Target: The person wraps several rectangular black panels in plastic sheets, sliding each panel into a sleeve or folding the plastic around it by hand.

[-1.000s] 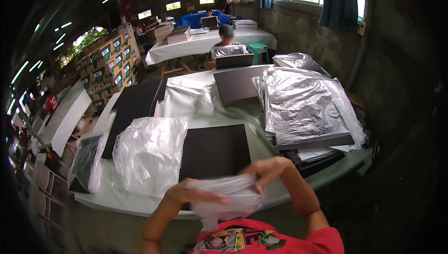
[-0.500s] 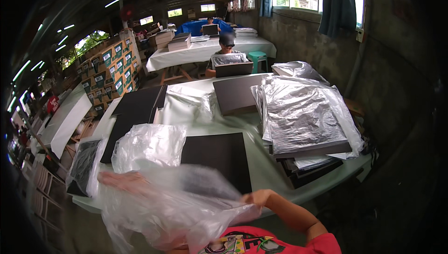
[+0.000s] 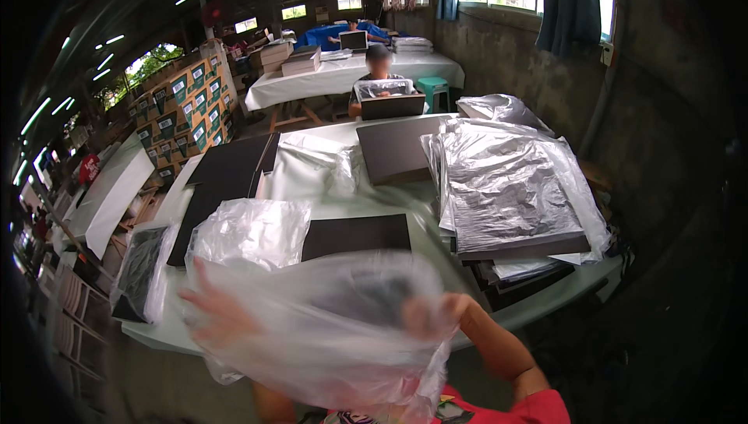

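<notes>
A clear plastic bag [image 3: 335, 307] is spread wide between my two hands above the near edge of the table, blurred by motion. On its left side my left hand [image 3: 222, 307] has its fingers spread, seen partly through the film; I cannot tell if it is inside the bag. My right hand [image 3: 444, 313] is closed on the bag's right edge, with some fingers behind the film. Beyond the bag lies a flat black panel [image 3: 358, 235], its near part covered by the plastic. Just left of it rests a pile of clear bags [image 3: 253, 229].
Bagged flat panels [image 3: 514, 190] are stacked high on the right. Black panels [image 3: 222, 175] lie along the left, with a bagged one [image 3: 144, 272] at the corner. A dark box [image 3: 399, 150] sits farther back. Across the table a person [image 3: 379, 73] handles a panel.
The plastic bag has risen and opened out more, covering more of the black panel. My right hand has moved slightly right and up; my left hand's fingers are now more spread.
</notes>
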Demonstrator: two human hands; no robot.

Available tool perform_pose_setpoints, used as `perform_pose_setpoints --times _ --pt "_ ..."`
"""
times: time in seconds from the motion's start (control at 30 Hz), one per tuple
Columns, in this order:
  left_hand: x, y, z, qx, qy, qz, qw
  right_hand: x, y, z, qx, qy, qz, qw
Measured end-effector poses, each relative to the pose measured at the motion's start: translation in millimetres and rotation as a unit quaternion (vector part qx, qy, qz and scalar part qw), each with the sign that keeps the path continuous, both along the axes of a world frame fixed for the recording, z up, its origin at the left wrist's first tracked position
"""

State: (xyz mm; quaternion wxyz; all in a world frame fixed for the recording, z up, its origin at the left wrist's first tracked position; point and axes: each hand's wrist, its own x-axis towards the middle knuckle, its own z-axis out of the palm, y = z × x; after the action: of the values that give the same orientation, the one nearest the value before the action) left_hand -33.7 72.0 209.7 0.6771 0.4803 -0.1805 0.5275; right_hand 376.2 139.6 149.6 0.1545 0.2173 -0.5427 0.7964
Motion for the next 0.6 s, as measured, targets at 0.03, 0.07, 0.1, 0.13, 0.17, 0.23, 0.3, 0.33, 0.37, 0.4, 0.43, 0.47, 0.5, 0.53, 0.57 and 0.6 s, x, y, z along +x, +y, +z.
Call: perform_pose_setpoints --times 0.03,0.07,0.1,0.13,0.17,0.23,0.3,0.33,0.37,0.4,0.43,0.47,0.5,0.53,0.57,0.6 --pt "-4.7 -1.6 3.5 -0.004 0.005 0.014 1.0 -8.6 -7.2 3.4 0.127 -0.113 0.021 0.985" --pt "-8.2 -8.6 4.0 -0.008 0.014 0.021 1.0 -18.2 -18.1 3.7 0.268 -0.2 0.057 0.941" --pt "-10.2 -11.4 5.3 -0.009 0.018 0.023 1.0 -19.2 -15.9 10.7 0.267 -0.315 0.192 0.89" --pt "-13.1 -14.2 2.7 -0.01 0.019 0.026 0.999 -15.9 -25.3 54.1 0.221 -0.29 0.068 0.929" --pt "-9.3 -10.2 -1.0 -0.011 0.015 0.022 1.0 -7.7 -23.2 59.1 0.222 -0.334 0.009 0.916" --pt "-11.4 -7.3 -1.4 -0.018 0.026 0.024 0.999 -13.7 -20.6 70.3 0.224 -0.393 -0.102 0.886" --pt "-13.5 -7.0 -4.9 -0.028 0.034 0.025 0.999 -19.3 -26.8 83.1 0.27 -0.424 -0.135 0.854" --pt "-13.4 -6.0 -7.3 -0.033 0.042 0.026 0.998 -24.0 -30.0 73.9 0.307 -0.419 -0.17 0.837" --pt "-14.2 -2.7 -9.2 -0.036 0.05 0.025 0.998 -27.3 -29.7 69.3 0.343 -0.412 -0.204 0.819" --pt "-16.0 2.8 -10.3 -0.04 0.063 0.026 0.997 -26.3 -18.9 68.3 0.367 -0.413 -0.22 0.804" --pt "-19.3 8.8 -10.5 -0.044 0.081 0.025 0.995 -27.3 -12.9 67.3 0.374 -0.438 -0.18 0.797" --pt "-30.3 7.4 -9.2 -0.052 0.108 0.037 0.992 -36.4 -8.0 67.4 0.383 -0.459 -0.13 0.791" --pt "-38.5 7.7 -4.6 -0.055 0.14 0.041 0.988 -43.1 -5.8 66.0 0.389 -0.475 -0.085 0.785" --pt "-46.7 9.4 -0.4 -0.067 0.192 0.042 0.978 -49.8 -8.2 68.3 0.376 -0.514 -0.061 0.769" --pt "-53.4 18.0 -0.1 -0.076 0.248 0.035 0.965 -47.2 -1.6 55.4 0.356 -0.465 -0.044 0.809" --pt "-56.7 28.3 -3.8 -0.086 0.305 0.013 0.948 -32.9 11.2 34.1 0.333 -0.422 -0.031 0.842"
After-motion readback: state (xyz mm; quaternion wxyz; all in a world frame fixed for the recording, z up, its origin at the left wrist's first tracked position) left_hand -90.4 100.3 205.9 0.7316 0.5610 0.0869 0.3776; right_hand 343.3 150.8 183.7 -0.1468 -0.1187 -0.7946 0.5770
